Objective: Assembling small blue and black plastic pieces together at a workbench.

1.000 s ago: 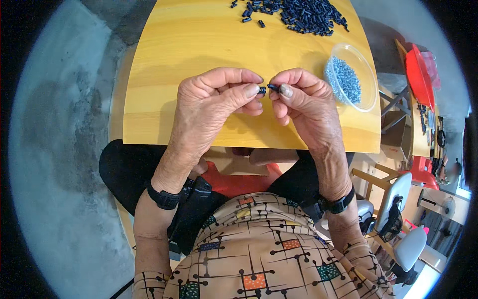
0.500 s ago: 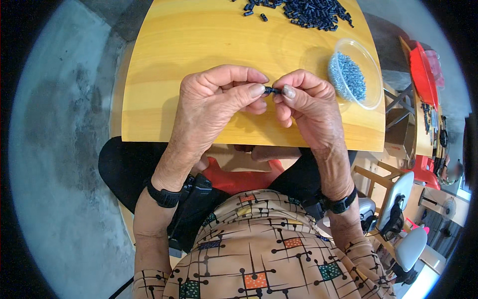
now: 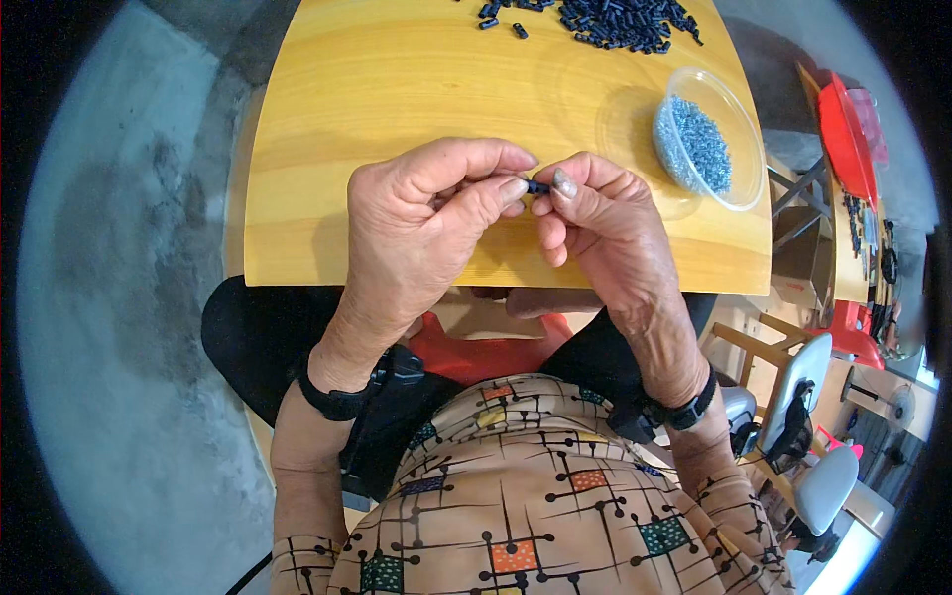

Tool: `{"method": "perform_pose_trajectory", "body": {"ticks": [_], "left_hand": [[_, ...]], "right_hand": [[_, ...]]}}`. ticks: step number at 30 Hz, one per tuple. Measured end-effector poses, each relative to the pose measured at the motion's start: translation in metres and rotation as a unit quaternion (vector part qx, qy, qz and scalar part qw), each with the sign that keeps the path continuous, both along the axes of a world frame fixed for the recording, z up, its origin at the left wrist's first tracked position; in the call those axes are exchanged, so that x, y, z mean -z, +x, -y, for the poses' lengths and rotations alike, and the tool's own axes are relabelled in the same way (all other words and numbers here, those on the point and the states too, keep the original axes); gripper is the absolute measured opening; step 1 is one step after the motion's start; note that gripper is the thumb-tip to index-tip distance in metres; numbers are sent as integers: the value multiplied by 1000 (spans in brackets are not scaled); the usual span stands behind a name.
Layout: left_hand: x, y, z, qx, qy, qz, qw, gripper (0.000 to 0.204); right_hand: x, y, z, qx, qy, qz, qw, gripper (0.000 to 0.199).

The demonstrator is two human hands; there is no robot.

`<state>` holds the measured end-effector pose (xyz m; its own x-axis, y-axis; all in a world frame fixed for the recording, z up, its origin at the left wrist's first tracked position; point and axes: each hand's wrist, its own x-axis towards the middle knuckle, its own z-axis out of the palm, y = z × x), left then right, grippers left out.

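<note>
Above the table's near edge, a small dark cylindrical piece [image 3: 536, 187] is pinched between the fingertips of both hands. My left hand [image 3: 426, 203] grips its left end between thumb and fingers. On its right end, the thumb and index finger of my right hand [image 3: 601, 203] are closed, with the other fingers curled below. The fingertips cover most of the piece. A heap of similar dark pieces [image 3: 625, 22] lies at the far side of the table. To the right of my right hand stands a clear round plastic tub [image 3: 746, 193] holding many small pale-blue, shiny pieces [image 3: 702, 149].
The yellow wooden table [image 3: 397, 89] ends just in front of my lap. A red stool [image 3: 486, 355] shows between my legs. At the right are another bench with a red tray [image 3: 845, 144], a cardboard box [image 3: 801, 260] and several chairs [image 3: 793, 392]. A bare concrete floor is on the left.
Both hands have shifted slightly, and the fingertips have drawn closer together around the dark piece, leaving less of it showing. My right thumb has tilted more upright.
</note>
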<state>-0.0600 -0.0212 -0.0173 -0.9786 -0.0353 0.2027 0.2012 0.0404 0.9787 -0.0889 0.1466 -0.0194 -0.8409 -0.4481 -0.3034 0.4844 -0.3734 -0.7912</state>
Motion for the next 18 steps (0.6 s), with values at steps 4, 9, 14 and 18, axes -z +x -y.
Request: {"method": "perform_pose_trajectory", "body": {"ticks": [4, 9, 14, 18], "left_hand": [[1, -1, -3, -1, 37, 14, 999, 14], [-4, 0, -5, 14, 67, 17, 997, 14], [-2, 0, -5, 24, 79, 19, 996, 14], [-4, 0, -7, 33, 96, 13, 995, 15]], "right_hand": [[8, -2, 0, -13, -59, 51, 997, 12], [8, -6, -2, -45, -108, 100, 988, 13], [10, -7, -3, -69, -140, 126, 980, 12], [6, -8, -1, -95, -162, 150, 971, 14]]}}
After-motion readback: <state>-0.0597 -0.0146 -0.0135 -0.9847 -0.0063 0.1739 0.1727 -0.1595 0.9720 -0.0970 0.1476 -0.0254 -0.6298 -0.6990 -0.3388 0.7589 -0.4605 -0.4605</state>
